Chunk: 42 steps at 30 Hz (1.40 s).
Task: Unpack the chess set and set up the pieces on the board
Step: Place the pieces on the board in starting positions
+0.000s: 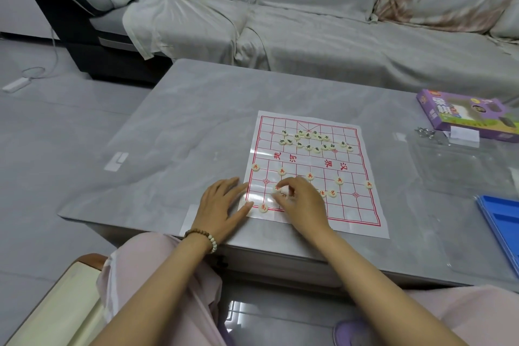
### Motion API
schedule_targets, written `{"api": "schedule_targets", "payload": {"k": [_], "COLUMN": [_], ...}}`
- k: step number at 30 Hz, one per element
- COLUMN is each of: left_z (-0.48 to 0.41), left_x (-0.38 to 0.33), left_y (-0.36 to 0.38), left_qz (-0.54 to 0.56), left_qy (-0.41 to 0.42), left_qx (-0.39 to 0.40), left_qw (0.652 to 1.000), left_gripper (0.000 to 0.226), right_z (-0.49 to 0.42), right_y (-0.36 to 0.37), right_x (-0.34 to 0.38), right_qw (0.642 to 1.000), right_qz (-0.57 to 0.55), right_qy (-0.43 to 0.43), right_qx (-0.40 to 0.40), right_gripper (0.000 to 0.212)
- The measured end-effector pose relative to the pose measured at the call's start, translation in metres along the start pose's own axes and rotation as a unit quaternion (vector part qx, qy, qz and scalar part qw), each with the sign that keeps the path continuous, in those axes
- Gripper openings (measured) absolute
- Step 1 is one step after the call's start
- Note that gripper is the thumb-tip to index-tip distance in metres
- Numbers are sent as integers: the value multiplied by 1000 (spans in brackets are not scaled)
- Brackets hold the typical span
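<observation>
Right hand (302, 201) has its fingers curled down and bunched on a pale round piece (284, 192) near the board's close-left corner. It looks like a pinch, though it's a bit blurry there. Left hand (222, 202) is flat, fingers straight, with the tips resting on the left edge of the paper board (348, 205). Another red-marked piece (263, 208) sits just beside that thumb. Five red soldiers (310, 176) are lined up in a row across the near half. The green-marked pieces (309, 142) are in a loose heap on the far half. All of this is on a grey table (182, 121), with the purple box (466, 115) and a blue tray (502, 219) off to the right.
</observation>
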<state>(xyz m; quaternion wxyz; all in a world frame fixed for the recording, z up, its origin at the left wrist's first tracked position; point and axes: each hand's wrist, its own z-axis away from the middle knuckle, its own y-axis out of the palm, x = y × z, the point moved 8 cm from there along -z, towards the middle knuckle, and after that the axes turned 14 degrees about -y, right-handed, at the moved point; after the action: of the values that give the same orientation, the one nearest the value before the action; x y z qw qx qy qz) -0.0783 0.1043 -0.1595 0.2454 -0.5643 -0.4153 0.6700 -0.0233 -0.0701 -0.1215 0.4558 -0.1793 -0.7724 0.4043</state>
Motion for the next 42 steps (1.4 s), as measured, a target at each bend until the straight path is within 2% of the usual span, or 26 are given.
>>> {"api": "schedule_targets", "payload": {"k": [2,6,9,15,19,21,26,29,33,37,42], "left_z": [1,-1,-3,-4,-4,-4,-5,-4,-4,-4,-4], "left_x": [-3,-14,-18,-20,-20,-19,-18,-19,-18,-19,-18], "left_y": [-1,1,7,11,12,14,14,14,15,15,15], "left_qz": [5,-32,-53,-53,-52,-64,-72,-72,-72,-72,-69], "left_qy": [9,34,34,37,40,40,41,39,41,42,42], "left_qx": [-3,5,11,-10,-12,-10,-10,-10,-9,-12,-11], "left_qw": [1000,999,998,998,998,997,997,997,996,996,997], "left_gripper": [86,93,85,75,74,73,71,72,82,75,71], "right_z": [-8,-18,-20,-13,14,23,28,29,30,33,31], "right_y": [-7,2,8,-2,1,5,9,10,13,11,12], "right_x": [-10,-18,-17,-2,-2,-9,-11,-8,-6,-9,-8], "right_qw": [999,994,992,997,993,993,997,998,997,997,998], "right_qz": [29,91,107,62,49,27,6,7,-27,-38,-20], "right_qy": [29,55,46,-20,-54,-43,-21,-15,-29,-20,-12], "right_qx": [-8,32,45,32,91,104,79,54,69,62,50], "right_gripper": [27,36,33,26,23,23,30,26,21,26,19]}}
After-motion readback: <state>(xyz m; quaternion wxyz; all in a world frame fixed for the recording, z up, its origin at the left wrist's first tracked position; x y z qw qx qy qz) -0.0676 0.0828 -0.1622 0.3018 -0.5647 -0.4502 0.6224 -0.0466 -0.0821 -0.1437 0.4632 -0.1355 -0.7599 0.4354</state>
